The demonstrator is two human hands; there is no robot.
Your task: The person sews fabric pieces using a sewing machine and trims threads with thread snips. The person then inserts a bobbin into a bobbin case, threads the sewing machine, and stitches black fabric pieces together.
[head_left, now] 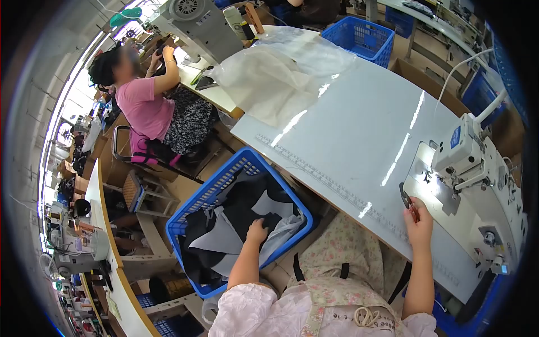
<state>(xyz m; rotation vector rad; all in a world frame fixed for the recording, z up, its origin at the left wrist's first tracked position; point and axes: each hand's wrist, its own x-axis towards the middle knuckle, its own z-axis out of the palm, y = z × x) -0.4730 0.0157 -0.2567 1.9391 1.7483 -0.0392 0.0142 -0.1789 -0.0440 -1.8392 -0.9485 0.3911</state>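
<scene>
My left hand (257, 231) reaches into a blue plastic basket (247, 154) beside the table. Its fingers are closed at the edge of a black fabric piece (238, 212); the fingertips are partly hidden. Around it lie more black pieces and light grey fabric pieces (219, 238), with a clear plastic bag (281, 235) along the basket's right side. Over the table's near edge, my right hand (419, 224) is closed around small dark thread snips (405, 196), close to the plate of a white sewing machine (457, 151).
A white table (342, 135) with a printed ruler (314, 163) spans the middle. Plastic sheeting (269, 78) covers its far left end. A co-worker in a pink shirt (147, 106) sits at another machine (196, 28). Another blue basket (359, 36) stands behind the table.
</scene>
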